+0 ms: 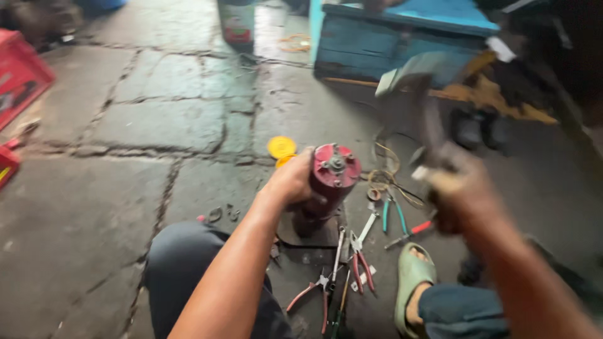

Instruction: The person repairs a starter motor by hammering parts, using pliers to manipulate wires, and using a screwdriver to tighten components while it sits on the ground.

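My left hand [294, 181] grips the side of a dark red cylindrical motor [331, 182] that stands upright on a dark flat piece on the stone floor. Its top face shows a metal shaft and bolts. My right hand [457, 188] is shut on the wooden handle of a hammer [414, 81], raised and motion-blurred to the right of the motor, with the metal head up near the blue crate.
Pliers [361, 263], cutters [391, 213] and a screwdriver [411, 232] lie on the floor in front of the motor. Yellow caps [282, 147] sit behind it. A blue wooden crate [402, 37] stands at the back, red crates [19, 75] at left. My green sandal [413, 276] is lower right.
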